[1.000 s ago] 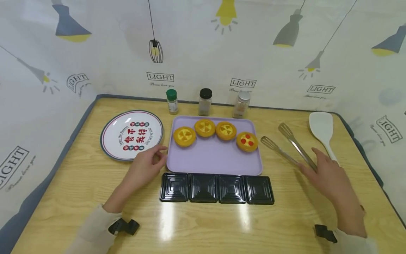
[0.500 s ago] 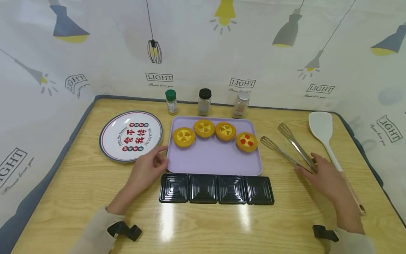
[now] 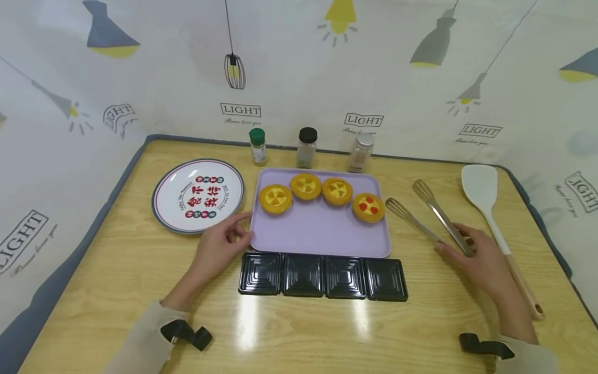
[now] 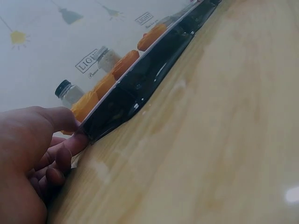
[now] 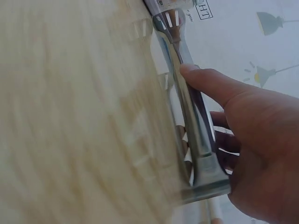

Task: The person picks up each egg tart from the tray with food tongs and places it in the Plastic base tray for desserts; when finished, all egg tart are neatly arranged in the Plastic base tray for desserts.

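My left hand (image 3: 221, 248) is at the left edge of the lilac tray (image 3: 317, 236), thumb and index finger at its rim and the other fingers bent. On the tray sit several egg tarts (image 3: 275, 199), one of them with red dots. With thumb and fingers on either side, my right hand (image 3: 483, 265) holds metal tongs (image 3: 450, 226) near their joined end. The tongs' arms are spread apart, slotted heads pointing toward the back wall. In the right wrist view, the thumb lies along one arm of the tongs (image 5: 194, 114).
Square black dishes (image 3: 302, 275) line the tray's front side. A printed white plate (image 3: 177, 208) lies left. Behind the tray stand a green-capped bottle (image 3: 258, 148), a black-capped jar (image 3: 307, 149) and a silver-capped jar (image 3: 361, 153). A white spatula (image 3: 481, 189) lies right of the tongs.
My right hand has shifted slightly toward me around the tongs, uncovering the spatula's handle. My left hand's thumb has come up against the tray's rim. The tongs and tarts stay about where they were.
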Motion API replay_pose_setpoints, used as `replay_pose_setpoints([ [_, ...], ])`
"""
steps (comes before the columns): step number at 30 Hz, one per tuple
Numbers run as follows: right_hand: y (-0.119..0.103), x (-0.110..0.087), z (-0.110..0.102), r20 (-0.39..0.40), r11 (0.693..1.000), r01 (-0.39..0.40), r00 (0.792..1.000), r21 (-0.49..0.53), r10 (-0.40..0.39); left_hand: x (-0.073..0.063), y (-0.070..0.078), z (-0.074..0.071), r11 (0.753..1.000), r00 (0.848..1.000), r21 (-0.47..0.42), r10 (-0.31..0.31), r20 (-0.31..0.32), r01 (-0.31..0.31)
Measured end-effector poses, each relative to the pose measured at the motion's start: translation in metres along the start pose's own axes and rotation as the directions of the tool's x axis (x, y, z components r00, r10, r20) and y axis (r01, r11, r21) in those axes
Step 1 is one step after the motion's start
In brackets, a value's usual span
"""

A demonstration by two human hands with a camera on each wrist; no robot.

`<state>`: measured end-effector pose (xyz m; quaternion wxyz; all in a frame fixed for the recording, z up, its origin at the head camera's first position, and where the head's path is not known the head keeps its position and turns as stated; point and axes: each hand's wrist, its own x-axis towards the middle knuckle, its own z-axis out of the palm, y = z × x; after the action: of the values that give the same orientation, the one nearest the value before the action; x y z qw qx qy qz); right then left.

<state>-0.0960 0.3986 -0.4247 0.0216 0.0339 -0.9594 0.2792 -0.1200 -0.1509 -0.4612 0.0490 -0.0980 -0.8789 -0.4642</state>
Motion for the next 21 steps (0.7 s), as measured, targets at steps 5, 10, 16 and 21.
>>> replay_pose_setpoints([
  [5, 0.005, 0.000, 0.006, -0.066, 0.999, 0.005, 0.998, 0.036, -0.002, 0.000, 0.001, -0.001, 1.000, 1.000, -0.003, -0.019, 0.005, 0.019],
  [10, 0.006, 0.001, 0.009, -0.093, 1.000, -0.006, 0.996, 0.028, 0.009, 0.001, 0.001, -0.001, 1.000, 1.000, -0.010, -0.025, 0.002, 0.025],
  [16, 0.003, -0.001, 0.009, -0.112, 1.000, -0.019, 0.994, -0.004, 0.018, 0.000, 0.001, 0.001, 1.000, 1.000, -0.010, -0.018, -0.008, 0.018],
  [21, -0.004, -0.006, 0.000, -0.144, 0.997, -0.078, 0.986, 0.028, 0.081, 0.000, 0.003, 0.001, 1.000, 1.000, -0.007, -0.008, -0.019, 0.008],
])
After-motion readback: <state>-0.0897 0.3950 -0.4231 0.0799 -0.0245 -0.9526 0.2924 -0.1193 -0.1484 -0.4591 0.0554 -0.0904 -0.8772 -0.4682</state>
